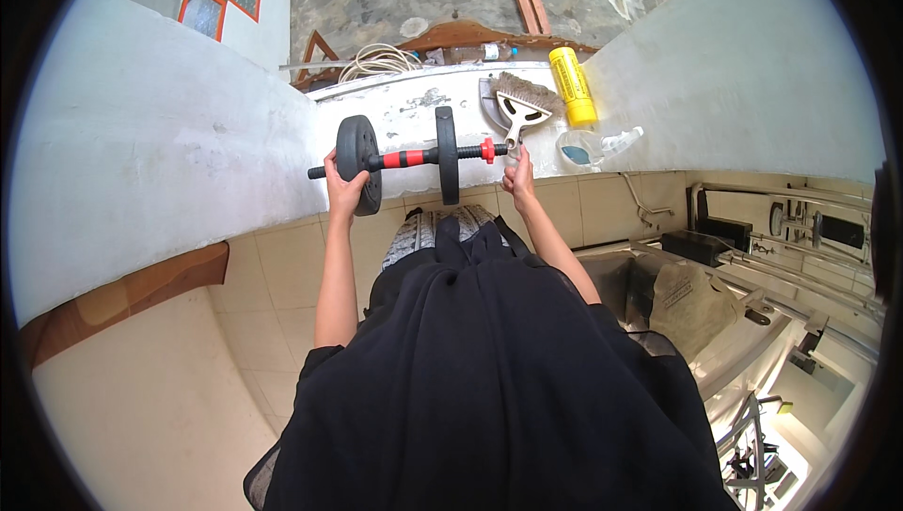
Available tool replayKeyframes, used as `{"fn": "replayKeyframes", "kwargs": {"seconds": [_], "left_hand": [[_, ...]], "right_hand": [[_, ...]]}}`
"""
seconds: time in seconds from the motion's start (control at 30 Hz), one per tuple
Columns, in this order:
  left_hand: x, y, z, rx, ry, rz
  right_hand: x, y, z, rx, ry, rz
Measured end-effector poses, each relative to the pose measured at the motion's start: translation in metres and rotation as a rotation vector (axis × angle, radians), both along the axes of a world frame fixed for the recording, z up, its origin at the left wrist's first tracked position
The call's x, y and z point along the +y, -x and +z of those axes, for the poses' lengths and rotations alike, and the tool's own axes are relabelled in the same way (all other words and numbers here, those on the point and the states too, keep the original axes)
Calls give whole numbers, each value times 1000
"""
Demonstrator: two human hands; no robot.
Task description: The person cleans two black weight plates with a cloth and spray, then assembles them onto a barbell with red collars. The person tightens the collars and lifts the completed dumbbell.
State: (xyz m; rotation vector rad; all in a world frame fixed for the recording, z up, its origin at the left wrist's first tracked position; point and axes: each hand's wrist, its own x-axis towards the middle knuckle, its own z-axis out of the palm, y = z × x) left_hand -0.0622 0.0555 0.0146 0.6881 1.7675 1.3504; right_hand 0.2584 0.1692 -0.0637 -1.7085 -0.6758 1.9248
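A dumbbell [406,159] with a black and red bar lies across the white ledge. My left hand [346,186] is closed around its left black plate [356,155], thumb on the near face. The second plate [447,155] stands farther right on the bar, apart from the red star collar [487,150]. Just past the bar's right end, my right hand [518,180] is closed on the pale handle of a hand brush [525,112]; its fingers partly hide the grip. The brush's grey-brown bristles point away from me. A grey dustpan [488,102] shows behind the brush.
A yellow canister [574,86] and a clear spray bottle [591,146] lie on the ledge at right. Coiled pale cable [379,61] sits beyond the ledge. White walls [160,135] flank both sides. Metal-framed equipment [781,238] stands at right.
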Motion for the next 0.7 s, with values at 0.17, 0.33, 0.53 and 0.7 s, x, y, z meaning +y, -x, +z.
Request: {"fn": "replayKeyframes", "kwargs": {"seconds": [0.17,0.33,0.53,0.7], "left_hand": [[1,-3,0,31,15,-1],[0,4,-4,6,9,-11],[1,-2,1,35,-2,-16],[5,-3,2,13,-6,-26]], "right_hand": [[-6,23,-10,45,-158,-246],[-4,9,-6,40,61,-140],[-7,44,-1,381,-85,-467],[-13,9,-29,149,101,-171]]}}
